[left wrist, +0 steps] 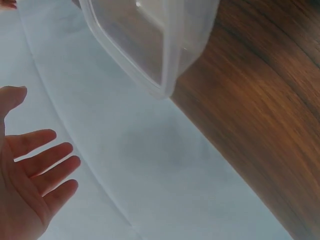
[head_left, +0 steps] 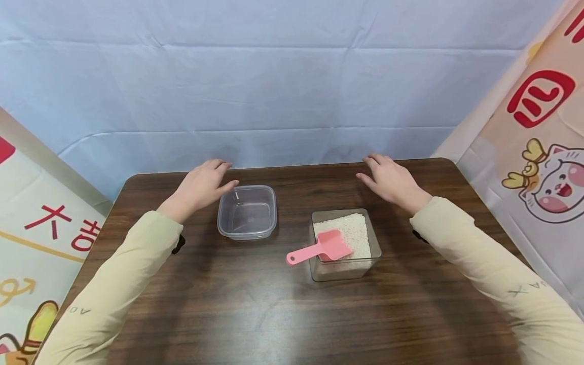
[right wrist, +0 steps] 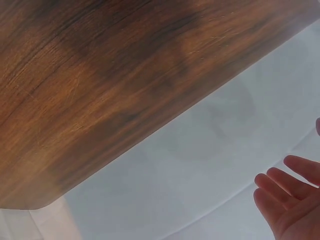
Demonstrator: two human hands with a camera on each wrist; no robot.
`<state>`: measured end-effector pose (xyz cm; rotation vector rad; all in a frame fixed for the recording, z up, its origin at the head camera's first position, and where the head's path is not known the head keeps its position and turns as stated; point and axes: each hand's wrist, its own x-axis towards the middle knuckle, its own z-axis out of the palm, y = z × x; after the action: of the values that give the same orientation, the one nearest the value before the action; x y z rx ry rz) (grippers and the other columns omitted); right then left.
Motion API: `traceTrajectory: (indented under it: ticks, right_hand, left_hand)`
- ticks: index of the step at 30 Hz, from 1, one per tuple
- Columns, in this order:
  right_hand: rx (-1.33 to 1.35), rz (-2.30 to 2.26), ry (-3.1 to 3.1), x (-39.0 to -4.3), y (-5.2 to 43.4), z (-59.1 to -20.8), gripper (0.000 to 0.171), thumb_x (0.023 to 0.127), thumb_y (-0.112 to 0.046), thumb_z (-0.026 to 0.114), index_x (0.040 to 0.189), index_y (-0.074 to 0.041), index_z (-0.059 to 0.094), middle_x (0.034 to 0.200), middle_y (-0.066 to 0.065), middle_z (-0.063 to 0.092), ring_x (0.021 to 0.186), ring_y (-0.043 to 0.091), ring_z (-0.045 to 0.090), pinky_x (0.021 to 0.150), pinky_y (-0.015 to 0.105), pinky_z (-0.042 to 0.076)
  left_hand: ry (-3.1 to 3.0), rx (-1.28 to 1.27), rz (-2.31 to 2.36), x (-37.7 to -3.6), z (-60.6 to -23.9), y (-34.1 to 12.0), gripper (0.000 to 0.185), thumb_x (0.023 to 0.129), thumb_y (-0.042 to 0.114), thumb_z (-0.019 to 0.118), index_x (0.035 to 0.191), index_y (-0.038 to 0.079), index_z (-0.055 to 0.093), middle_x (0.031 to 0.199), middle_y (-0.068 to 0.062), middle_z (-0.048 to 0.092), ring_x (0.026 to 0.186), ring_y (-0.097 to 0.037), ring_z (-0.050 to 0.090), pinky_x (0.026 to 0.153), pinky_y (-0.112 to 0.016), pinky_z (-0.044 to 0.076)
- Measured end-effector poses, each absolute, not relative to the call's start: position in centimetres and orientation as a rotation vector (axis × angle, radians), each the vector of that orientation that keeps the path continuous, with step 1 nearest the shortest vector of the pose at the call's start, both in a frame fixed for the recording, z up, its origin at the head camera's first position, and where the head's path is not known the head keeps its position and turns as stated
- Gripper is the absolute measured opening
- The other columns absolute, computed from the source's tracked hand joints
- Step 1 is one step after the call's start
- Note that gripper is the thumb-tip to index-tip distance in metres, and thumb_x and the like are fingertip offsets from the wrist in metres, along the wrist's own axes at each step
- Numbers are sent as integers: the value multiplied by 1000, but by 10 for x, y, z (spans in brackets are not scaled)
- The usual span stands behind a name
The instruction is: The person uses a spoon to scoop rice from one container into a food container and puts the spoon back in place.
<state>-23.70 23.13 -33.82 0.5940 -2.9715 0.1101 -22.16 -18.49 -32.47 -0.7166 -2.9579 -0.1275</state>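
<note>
My left hand [head_left: 201, 183] is held up near the table's back edge, fingers apart and relaxed, holding nothing. Its thumb overlaps the upper left corner of a clear plastic container [head_left: 250, 235] in the head view. The same container [left wrist: 172, 50] shows at the top of the left wrist view, apart from the left hand [left wrist: 30, 170]. On the other side, my right hand [head_left: 391, 181] hovers with loosely extended fingers, also holding nothing. Nearest to it stands a clear square bin [head_left: 339, 274] of white rice [head_left: 355, 229]. A pink scoop [head_left: 330, 247] lies on the rice, its handle over the bin's left rim.
The dark wood table [head_left: 219, 304] ends at a pale blue cloth backdrop [head_left: 274, 91]. Printed panels stand on both sides, the right panel [head_left: 556, 152] bearing a cartoon cat. Bare wood lies between the two containers and in front of them.
</note>
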Motion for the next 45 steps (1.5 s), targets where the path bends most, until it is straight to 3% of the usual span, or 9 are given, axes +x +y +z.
traceTrajectory:
  ticks: [45]
  right_hand:
    - [716,201,-2741,-200,235,-342,43,91,-26,55,121,5,52,125,21,50,115,35,47,89,49,44]
  left_hand:
    - [-2801,-951,-155,-180,-309,-150,46,88,32,58,117,-3,55,114,-15,57,111,-29,51,98,-40,40]
